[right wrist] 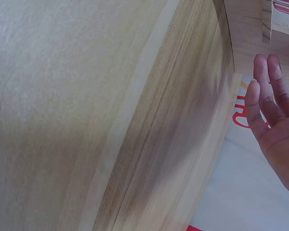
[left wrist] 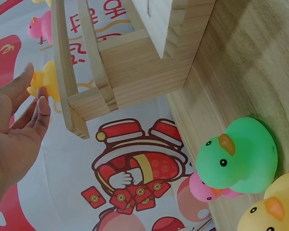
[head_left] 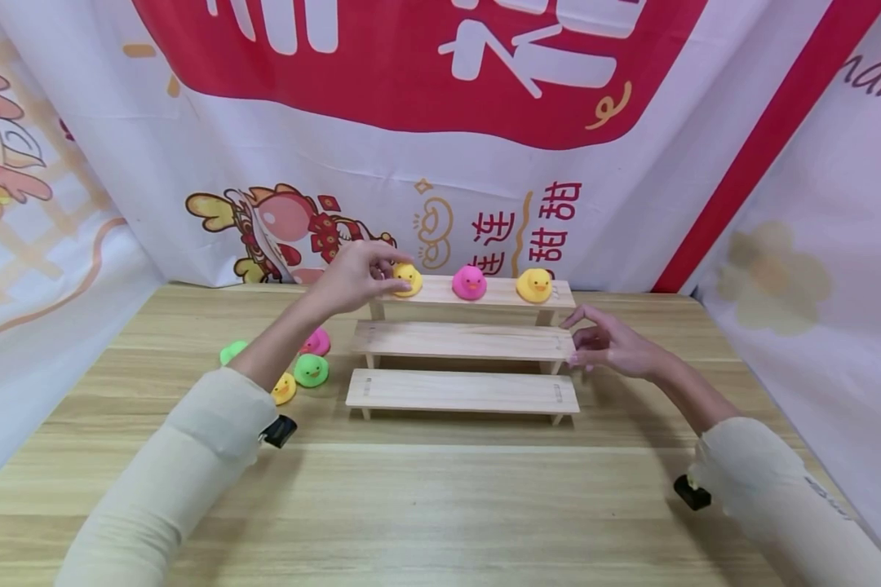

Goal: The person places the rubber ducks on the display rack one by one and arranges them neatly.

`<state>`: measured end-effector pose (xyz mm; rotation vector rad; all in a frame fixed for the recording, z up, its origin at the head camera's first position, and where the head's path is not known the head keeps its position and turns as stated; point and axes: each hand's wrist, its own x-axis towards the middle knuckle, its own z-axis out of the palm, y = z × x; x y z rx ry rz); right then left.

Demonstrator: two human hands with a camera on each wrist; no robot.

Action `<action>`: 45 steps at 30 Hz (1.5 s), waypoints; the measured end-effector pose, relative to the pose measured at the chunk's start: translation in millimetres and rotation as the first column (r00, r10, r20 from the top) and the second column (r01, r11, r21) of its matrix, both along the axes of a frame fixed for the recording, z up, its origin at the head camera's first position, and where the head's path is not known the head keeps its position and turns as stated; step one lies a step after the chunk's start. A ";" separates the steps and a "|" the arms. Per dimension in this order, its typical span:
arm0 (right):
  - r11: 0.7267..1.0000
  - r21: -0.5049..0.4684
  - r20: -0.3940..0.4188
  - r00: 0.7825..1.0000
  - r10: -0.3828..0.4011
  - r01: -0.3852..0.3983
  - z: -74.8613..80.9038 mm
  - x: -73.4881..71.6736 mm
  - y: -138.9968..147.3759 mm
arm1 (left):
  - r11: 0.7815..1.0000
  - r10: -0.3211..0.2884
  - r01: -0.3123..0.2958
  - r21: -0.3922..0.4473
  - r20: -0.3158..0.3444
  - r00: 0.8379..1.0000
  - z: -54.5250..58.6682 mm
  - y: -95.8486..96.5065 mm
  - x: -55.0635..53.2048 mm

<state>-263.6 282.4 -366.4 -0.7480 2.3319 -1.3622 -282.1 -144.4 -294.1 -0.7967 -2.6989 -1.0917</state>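
My left hand (head_left: 354, 275) pinches a yellow toy duck (head_left: 409, 280) at the left end of the top step of a three-step wooden stand (head_left: 462, 390). In the left wrist view, thumb and fingers lie on either side of that duck (left wrist: 49, 83). Along the same step sit a pink duck (head_left: 470, 282) in the middle and another yellow duck (head_left: 534, 285) at the right. My right hand (head_left: 611, 344) is at the stand's right side, its fingertips close to the end of the middle step. In the right wrist view its fingers (right wrist: 274, 67) reach up, loosely extended, beside the wood.
On the table left of the stand are several more ducks: a green one (head_left: 312, 370), a pink one (head_left: 316, 342), a yellow one (head_left: 284, 389) and another green one (head_left: 232, 351), partly behind my left forearm. A printed cloth (head_left: 382, 155) hangs behind the wooden table (head_left: 440, 505).
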 end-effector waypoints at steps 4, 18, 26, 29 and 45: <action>1.000 0.000 -0.011 1.000 0.002 -0.002 -0.9 -0.8 0.0 | 1.000 -0.003 0.003 0.006 -0.009 1.000 2.0 -5.0 1.8; 1.000 0.000 -0.005 1.000 -0.006 0.006 -2.1 -1.4 1.0 | 0.999 0.042 -0.043 -0.003 -0.030 0.999 -0.9 -34.7 14.1; 1.000 -0.003 -0.009 1.000 -0.003 0.003 -1.3 -0.3 0.4 | 0.997 0.077 -0.078 -0.027 -0.063 0.995 -6.4 -58.3 23.2; 1.000 -0.001 -0.018 1.000 0.001 -0.001 -1.3 -0.3 0.4 | 0.995 0.089 -0.092 -0.049 -0.075 0.993 -10.7 -68.6 25.2; 1.000 -0.011 -0.018 1.000 0.009 -0.009 -0.2 0.7 0.0 | 0.974 0.167 -0.159 -0.162 0.039 0.985 -33.0 -124.1 34.7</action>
